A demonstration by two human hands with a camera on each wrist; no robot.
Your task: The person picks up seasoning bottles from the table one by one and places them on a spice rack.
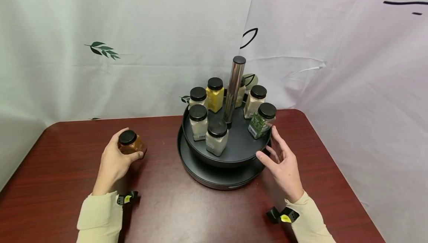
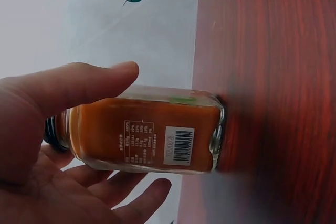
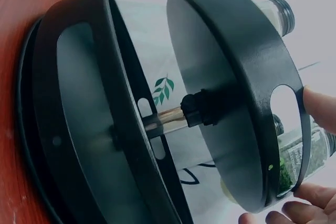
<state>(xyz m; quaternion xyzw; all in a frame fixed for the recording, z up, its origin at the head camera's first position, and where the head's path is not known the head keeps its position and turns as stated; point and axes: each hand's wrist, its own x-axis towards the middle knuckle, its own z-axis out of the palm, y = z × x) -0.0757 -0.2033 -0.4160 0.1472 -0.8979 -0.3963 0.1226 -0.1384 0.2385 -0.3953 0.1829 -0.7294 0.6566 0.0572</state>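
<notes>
My left hand [image 1: 113,163] grips a square glass spice jar [image 1: 133,147] of orange-brown powder with a black lid, over the left part of the table. In the left wrist view the jar's barcode label faces the camera, and its base is at or just above the tabletop; I cannot tell which. A black two-tier turntable rack [image 1: 223,164] stands at centre. My right hand [image 1: 285,168] touches the upper tier's rim at the right, thumb and fingers spread along it. Close to those fingers, a jar of green herbs [image 1: 259,125] stands on the upper tier.
Several other black-lidded jars, including a yellow one [image 1: 215,98], stand around the rack's metal centre post [image 1: 234,90]. The lower tier [image 1: 220,181] is mostly hidden from above. A pale curtain [image 1: 150,68] hangs behind the dark red table [image 1: 160,213].
</notes>
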